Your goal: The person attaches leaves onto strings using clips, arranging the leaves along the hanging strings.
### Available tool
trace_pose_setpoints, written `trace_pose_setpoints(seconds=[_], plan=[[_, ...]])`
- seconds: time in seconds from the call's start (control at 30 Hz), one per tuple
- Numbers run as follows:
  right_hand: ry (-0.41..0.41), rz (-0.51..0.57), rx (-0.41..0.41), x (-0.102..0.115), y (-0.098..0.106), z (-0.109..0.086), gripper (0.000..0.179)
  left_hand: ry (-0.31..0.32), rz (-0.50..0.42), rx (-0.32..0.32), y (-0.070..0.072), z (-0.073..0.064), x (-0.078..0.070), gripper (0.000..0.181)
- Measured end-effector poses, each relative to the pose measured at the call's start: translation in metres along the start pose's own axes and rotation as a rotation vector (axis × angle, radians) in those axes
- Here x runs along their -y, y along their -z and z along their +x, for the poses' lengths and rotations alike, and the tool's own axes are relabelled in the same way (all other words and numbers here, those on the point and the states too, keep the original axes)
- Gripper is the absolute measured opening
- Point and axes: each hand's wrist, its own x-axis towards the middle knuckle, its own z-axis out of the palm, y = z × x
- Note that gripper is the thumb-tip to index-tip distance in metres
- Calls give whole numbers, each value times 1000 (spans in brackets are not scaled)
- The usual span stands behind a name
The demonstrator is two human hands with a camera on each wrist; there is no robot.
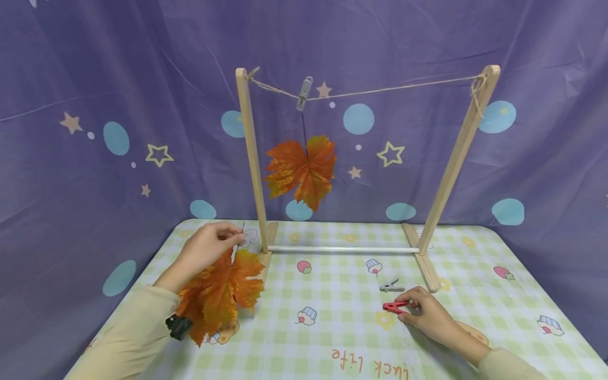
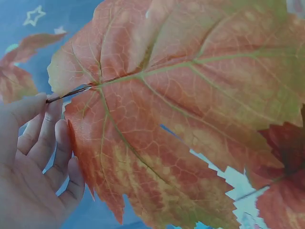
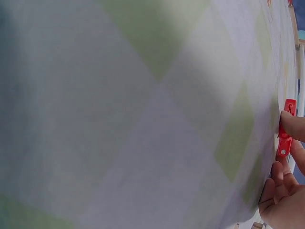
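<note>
My left hand (image 1: 211, 245) pinches the thin dark stem of an orange maple leaf (image 1: 233, 287) between thumb and fingers, above the table's left side. In the left wrist view, that leaf (image 2: 157, 95) spreads wide beside the fingers. More orange leaf (image 1: 192, 293) shows behind it, partly hidden by the forearm. Low over the table at the right, my right hand (image 1: 429, 316) grips a red clothespin (image 1: 393, 307) with thumb and fingers. Just beyond it lies a grey clothespin (image 1: 391, 286). Another orange leaf (image 1: 304, 169) hangs from the twine (image 1: 380, 91), clipped by a grey clothespin (image 1: 304, 94).
A wooden frame with a left post (image 1: 252, 158) and a right post (image 1: 456, 163) stands at the back of the table. A white rod (image 1: 342, 249) joins its feet low down. The checked tablecloth (image 1: 332, 301) covers the table, and a purple curtain (image 1: 190, 79) hangs behind.
</note>
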Motion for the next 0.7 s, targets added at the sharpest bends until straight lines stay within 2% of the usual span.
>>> trace_pose_setpoints(seconds=[0.33, 0.7], plan=[[27, -8, -6, 1, 0, -1, 26, -50, -37, -32, 0, 0, -31, 25], [9, -21, -1, -2, 0, 0, 25, -109, -94, -61, -10, 2, -53, 21]])
